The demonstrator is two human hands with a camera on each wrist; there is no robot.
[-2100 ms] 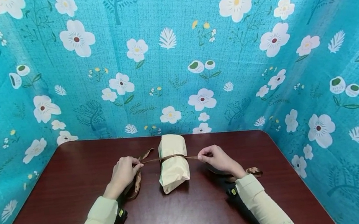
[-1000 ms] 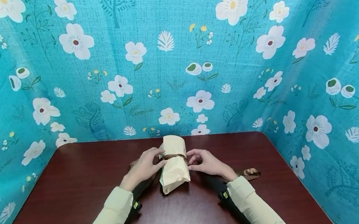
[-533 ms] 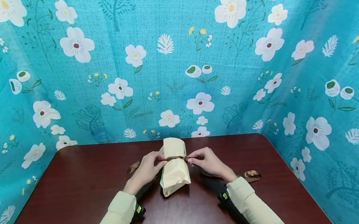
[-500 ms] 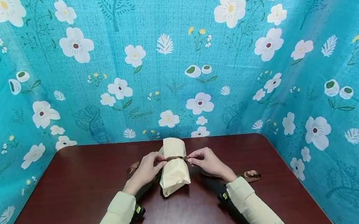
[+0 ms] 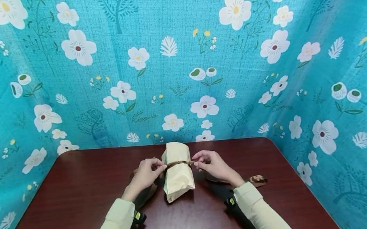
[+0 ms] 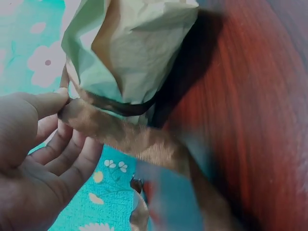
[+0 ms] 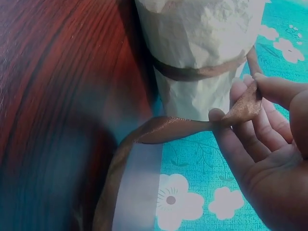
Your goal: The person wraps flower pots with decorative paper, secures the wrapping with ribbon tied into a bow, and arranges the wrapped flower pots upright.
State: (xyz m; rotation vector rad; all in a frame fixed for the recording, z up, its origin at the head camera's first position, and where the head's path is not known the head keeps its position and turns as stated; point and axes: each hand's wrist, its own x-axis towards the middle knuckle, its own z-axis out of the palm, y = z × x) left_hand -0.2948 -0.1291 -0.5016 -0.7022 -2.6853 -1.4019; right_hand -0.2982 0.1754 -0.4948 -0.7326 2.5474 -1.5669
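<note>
A cream paper-wrapped package lies lengthwise on the dark red table, its wrapping creased and folded at the near end. Round its middle runs a brown ribbon. At the package's left side my left hand pinches one ribbon end between thumb and forefinger; the left wrist view shows the ribbon tail hanging down from those fingertips. On the other side my right hand pinches the opposite end. In the right wrist view that ribbon end is twisted between thumb and fingers, and its tail trails downward.
The dark red table has rounded far corners. A blue flowered cloth hangs along its back and sides. The right ribbon's loose end rests on the table beyond the right wrist. Dark wrist cameras sit under both forearms.
Both hands came inward from a wide, taut pull to the package's sides. In the last half second the left hand has drawn slightly left, with the ribbon pinched in its fingertips.
</note>
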